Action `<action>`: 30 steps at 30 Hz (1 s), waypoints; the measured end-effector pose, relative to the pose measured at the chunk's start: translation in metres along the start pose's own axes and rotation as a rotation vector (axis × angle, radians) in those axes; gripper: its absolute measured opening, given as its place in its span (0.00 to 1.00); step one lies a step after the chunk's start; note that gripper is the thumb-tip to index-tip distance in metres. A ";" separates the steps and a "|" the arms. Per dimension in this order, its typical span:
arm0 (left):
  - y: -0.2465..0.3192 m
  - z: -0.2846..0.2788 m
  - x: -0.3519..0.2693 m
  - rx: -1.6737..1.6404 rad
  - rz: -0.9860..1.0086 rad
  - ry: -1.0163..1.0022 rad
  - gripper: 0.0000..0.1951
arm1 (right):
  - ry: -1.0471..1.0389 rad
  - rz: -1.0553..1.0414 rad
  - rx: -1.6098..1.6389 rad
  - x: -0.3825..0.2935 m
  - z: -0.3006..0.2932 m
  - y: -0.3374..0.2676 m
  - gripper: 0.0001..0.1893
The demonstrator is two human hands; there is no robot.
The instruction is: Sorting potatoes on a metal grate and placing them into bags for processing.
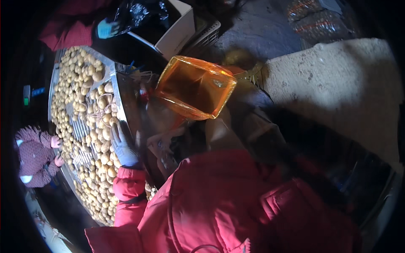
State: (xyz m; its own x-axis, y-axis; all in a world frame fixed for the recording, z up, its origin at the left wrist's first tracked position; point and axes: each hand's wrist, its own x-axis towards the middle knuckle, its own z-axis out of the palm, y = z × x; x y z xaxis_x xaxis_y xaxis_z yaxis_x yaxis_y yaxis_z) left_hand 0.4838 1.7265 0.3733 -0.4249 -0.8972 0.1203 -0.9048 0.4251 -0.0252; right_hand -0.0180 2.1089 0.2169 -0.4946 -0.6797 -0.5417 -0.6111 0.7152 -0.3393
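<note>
My left hand (124, 148), in a grey-blue glove, lies at the near edge of a metal sorting table (119, 102) covered with potatoes (102, 134). Its fingers touch potatoes at the rim; whether it grips one cannot be told. Pinkish string (102, 110) lies on the potatoes just beyond its fingertips. Out of view is my right hand. In front of my red jacket stands a crate or box lined with an orange, translucent plastic bag (196, 87), its mouth open upward; its inside looks dark.
Across the table, a person in striped clothing (34, 156) has pink-gloved hands at the potatoes. Another person's teal-gloved hand (107, 29) touches black plastic by a cardboard box (177, 31). A pale sack or cloth (316, 72) lies at right, filled bags (319, 25) behind it.
</note>
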 end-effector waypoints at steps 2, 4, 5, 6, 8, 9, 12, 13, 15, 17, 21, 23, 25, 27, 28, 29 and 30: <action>-0.006 0.023 -0.008 0.023 -0.065 -0.032 0.41 | 0.012 -0.145 0.010 -0.002 0.037 -0.020 0.12; -0.006 0.033 -0.007 0.049 -0.122 -0.084 0.41 | 0.037 -0.261 0.000 0.001 0.070 -0.037 0.12; -0.006 0.035 -0.006 0.066 -0.152 -0.114 0.42 | 0.058 -0.301 -0.027 0.007 0.084 -0.041 0.11; -0.005 0.037 -0.006 0.084 -0.185 -0.146 0.42 | 0.077 -0.307 -0.088 0.009 0.095 -0.042 0.11; 0.000 0.032 -0.003 0.094 -0.116 -0.043 0.42 | 0.096 -0.261 -0.288 0.016 0.110 -0.044 0.12; 0.004 0.030 -0.003 0.081 -0.128 -0.038 0.41 | 0.095 -0.217 -0.414 0.018 0.113 -0.042 0.12; 0.007 0.028 -0.002 0.076 -0.145 -0.018 0.40 | 0.182 0.143 0.024 0.038 0.123 -0.032 0.10; 0.007 0.029 -0.002 0.083 -0.141 -0.012 0.40 | 0.173 0.193 0.059 0.044 0.128 -0.031 0.10; 0.004 0.035 -0.003 0.092 -0.146 -0.008 0.40 | 0.112 0.180 -0.133 0.057 0.126 -0.037 0.10; -0.002 0.038 -0.004 0.095 -0.152 -0.011 0.39 | -0.024 0.097 -0.435 0.068 0.117 -0.050 0.11; 0.005 0.029 -0.003 0.085 -0.172 -0.035 0.39 | -0.180 0.097 -0.625 0.081 0.077 -0.082 0.10; 0.007 0.027 0.000 0.094 -0.177 -0.051 0.39 | -0.171 0.138 -0.650 0.092 0.070 -0.082 0.10; 0.000 0.034 -0.003 0.126 -0.120 -0.046 0.40 | -0.148 0.146 -0.636 0.108 0.061 -0.084 0.11; -0.004 0.041 -0.007 0.105 -0.150 -0.037 0.40 | -0.120 0.118 -0.575 0.121 0.056 -0.082 0.11; -0.005 0.041 -0.004 0.094 -0.162 -0.032 0.40 | -0.097 0.091 -0.525 0.122 0.052 -0.079 0.11; 0.008 0.029 0.001 0.092 -0.166 -0.044 0.41 | -0.063 0.046 -0.461 0.117 0.045 -0.072 0.12; 0.008 0.030 0.005 0.096 -0.154 -0.053 0.41 | -0.029 -0.006 -0.376 0.108 0.039 -0.065 0.12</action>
State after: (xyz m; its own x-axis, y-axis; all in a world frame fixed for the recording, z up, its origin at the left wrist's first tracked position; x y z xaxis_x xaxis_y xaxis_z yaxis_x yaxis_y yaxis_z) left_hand 0.4738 1.7221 0.3443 -0.2794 -0.9570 0.0773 -0.9568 0.2708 -0.1058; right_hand -0.0075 1.9951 0.1504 -0.4760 -0.6748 -0.5640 -0.8006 0.5979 -0.0397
